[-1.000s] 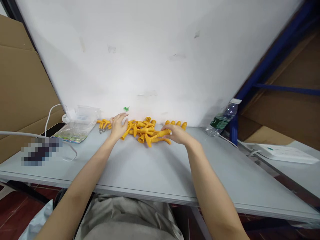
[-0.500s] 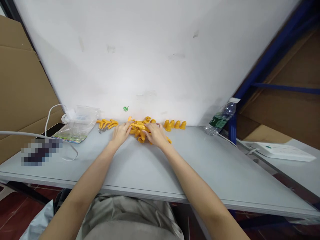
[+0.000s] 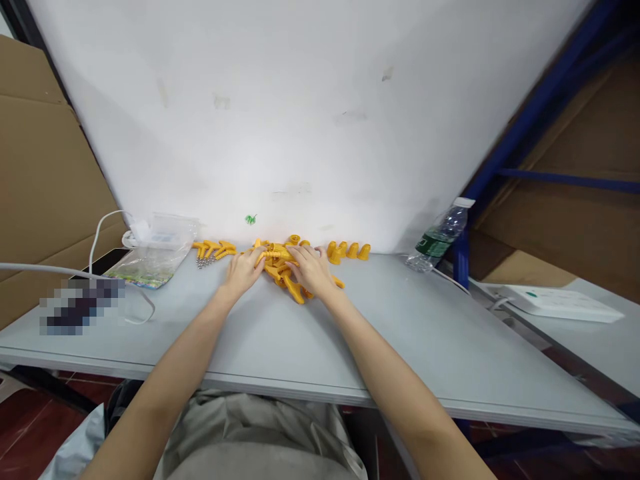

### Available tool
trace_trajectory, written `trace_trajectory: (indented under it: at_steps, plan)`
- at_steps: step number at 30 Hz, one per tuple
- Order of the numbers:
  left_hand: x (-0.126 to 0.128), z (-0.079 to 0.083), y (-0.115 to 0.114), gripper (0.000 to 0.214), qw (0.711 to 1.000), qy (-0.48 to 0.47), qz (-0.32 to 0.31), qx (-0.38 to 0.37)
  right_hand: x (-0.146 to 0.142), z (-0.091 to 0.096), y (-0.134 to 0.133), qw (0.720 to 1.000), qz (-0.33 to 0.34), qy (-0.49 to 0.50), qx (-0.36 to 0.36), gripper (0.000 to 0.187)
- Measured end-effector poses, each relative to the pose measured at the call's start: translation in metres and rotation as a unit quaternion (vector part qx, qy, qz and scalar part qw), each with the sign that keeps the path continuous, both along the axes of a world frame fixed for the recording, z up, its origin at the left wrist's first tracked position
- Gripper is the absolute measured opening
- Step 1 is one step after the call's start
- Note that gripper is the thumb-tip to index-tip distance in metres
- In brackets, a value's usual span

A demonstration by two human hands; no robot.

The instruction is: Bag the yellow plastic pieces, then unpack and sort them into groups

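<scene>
A pile of yellow plastic parts point(image 3: 284, 267) lies on the grey table point(image 3: 280, 340) near the white wall. My left hand point(image 3: 243, 270) presses against the pile's left side, fingers curled over the parts. From the right, my right hand point(image 3: 311, 269) lies on the pile with its fingers laid over the parts. Both hands cup the pile between them. A short row of yellow cone caps point(image 3: 349, 251) stands just right of the pile. More yellow pieces with metal screws point(image 3: 213, 251) lie to the left.
A clear plastic bag point(image 3: 153, 253) and a white cable point(image 3: 100, 230) lie at the left, by a dark tablet point(image 3: 103, 260). A water bottle point(image 3: 439, 235) lies at the right near a blue rack post point(image 3: 463, 257). A white power strip point(image 3: 560, 303) sits far right. Cardboard stands left.
Both hands came together from either side of the pile and gathered the scattered yellow parts into a tighter heap between them.
</scene>
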State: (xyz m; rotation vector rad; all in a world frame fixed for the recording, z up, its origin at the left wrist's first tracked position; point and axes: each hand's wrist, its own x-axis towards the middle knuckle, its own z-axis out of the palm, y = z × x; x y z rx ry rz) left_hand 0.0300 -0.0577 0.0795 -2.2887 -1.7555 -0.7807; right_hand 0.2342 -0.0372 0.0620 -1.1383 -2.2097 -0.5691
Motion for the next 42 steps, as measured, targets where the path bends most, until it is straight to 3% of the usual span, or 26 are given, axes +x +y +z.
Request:
trace_trajectory:
  at_steps: [8,12,14,19,25,30,34,37,42]
  plan:
    - [0.002,0.002,0.000,0.036,0.998,0.011,0.042,-0.040,-0.001,-0.001,0.002,0.998,-0.053,0.005,0.041,0.029]
    - [-0.009,0.001,0.007,0.036,0.994,-0.017,0.096,-0.043,0.024,0.000,0.013,0.984,-0.131,0.110,0.047,0.024]
    - [-0.017,-0.002,0.011,0.034,0.991,-0.052,0.118,-0.033,0.045,-0.002,0.020,0.962,-0.181,0.201,0.029,0.022]
    - [-0.030,-0.012,0.025,0.026,0.977,-0.162,0.139,0.008,0.104,-0.025,0.038,0.867,-0.295,0.400,-0.034,0.034]
    - [-0.039,-0.025,0.038,0.020,0.954,-0.272,0.121,0.037,0.133,-0.058,0.056,0.797,-0.284,0.506,-0.167,0.036]
    - [-0.044,-0.031,0.044,0.019,0.926,-0.363,0.101,0.034,0.132,-0.061,0.061,0.808,-0.282,0.473,-0.209,0.043]
    - [-0.045,-0.033,0.050,0.023,0.863,-0.502,0.063,-0.016,0.129,-0.061,0.060,0.831,-0.296,0.404,-0.242,0.032]
    - [-0.044,-0.034,0.052,0.034,0.817,-0.573,0.032,-0.047,0.127,-0.063,0.062,0.843,-0.301,0.367,-0.253,0.031]
    - [-0.047,-0.036,0.055,0.062,0.788,-0.612,-0.007,-0.068,0.126,-0.068,0.065,0.858,-0.313,0.321,-0.252,0.037]
